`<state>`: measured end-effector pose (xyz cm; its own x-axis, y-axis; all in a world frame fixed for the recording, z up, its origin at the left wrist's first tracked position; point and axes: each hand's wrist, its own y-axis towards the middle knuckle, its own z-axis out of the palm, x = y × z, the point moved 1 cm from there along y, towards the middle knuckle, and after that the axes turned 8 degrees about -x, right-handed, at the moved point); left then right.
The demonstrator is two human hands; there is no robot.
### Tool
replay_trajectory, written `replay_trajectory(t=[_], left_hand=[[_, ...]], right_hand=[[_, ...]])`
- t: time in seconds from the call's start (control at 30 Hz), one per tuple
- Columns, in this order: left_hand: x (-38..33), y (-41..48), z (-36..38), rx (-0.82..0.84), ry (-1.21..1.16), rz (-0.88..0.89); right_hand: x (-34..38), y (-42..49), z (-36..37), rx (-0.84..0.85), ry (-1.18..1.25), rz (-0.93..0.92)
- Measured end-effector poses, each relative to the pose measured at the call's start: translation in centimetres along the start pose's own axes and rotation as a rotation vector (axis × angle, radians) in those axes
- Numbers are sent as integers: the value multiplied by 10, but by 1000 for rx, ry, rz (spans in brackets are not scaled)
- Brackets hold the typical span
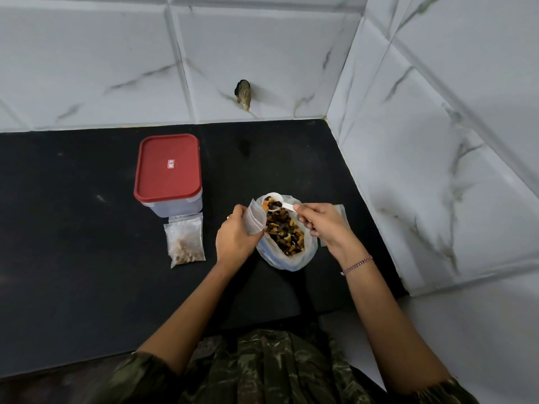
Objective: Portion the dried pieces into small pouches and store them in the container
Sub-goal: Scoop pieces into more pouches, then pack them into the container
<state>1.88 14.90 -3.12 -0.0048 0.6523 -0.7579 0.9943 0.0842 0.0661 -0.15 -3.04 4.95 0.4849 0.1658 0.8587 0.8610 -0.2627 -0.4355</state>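
Observation:
A big clear bag (291, 259) of mixed dried pieces (284, 231) lies open on the black counter (87, 287). My left hand (234, 236) grips a small empty pouch (256, 218), held open at the bag's left edge. My right hand (320, 223) pinches the handle of a white spoon (274, 203) loaded with dried pieces, its bowl just beside the pouch mouth. A filled pouch (185, 240) lies flat to the left. The clear container (172, 205) with a red lid (168, 167) stands shut behind that pouch.
Marble-patterned tiled walls close the counter at the back and right. More flat empty pouches (339, 211) lie partly hidden under my right hand. A dark stub (244, 93) sticks out of the back wall.

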Motion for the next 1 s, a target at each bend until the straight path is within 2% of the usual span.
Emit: replay_trajectory(t=[0.2,0.33,0.47,0.6,0.67,0.7,0.77,0.83,1.0], left_hand=[[-8,1,-3,-7,-63,23],[-8,2,-4,-8,-92,20],[-9,1,-4,0,-145,-7],[-14,2,-5,64,-265,-46],[-17,3,-6,63,-352,-70],[-18,3,-7,51,-377,-66],[-18,4,-8,35,-414,-47],[-18,3,-8,34,-444,-27],[-15,1,-9,16,-486,47]], right_hand=[[2,-1,12,-39,-122,-93],[5,-2,17,-88,-297,-244],[3,-5,28,-198,-583,-492],[-2,-13,40,-273,-884,-849],[-4,-18,42,-324,-1114,-1012],[-6,-19,42,-358,-1151,-1079],[-9,-19,42,-404,-1125,-1170],[-11,-20,42,-406,-1060,-1186],[-11,-24,44,-362,-601,-908]])
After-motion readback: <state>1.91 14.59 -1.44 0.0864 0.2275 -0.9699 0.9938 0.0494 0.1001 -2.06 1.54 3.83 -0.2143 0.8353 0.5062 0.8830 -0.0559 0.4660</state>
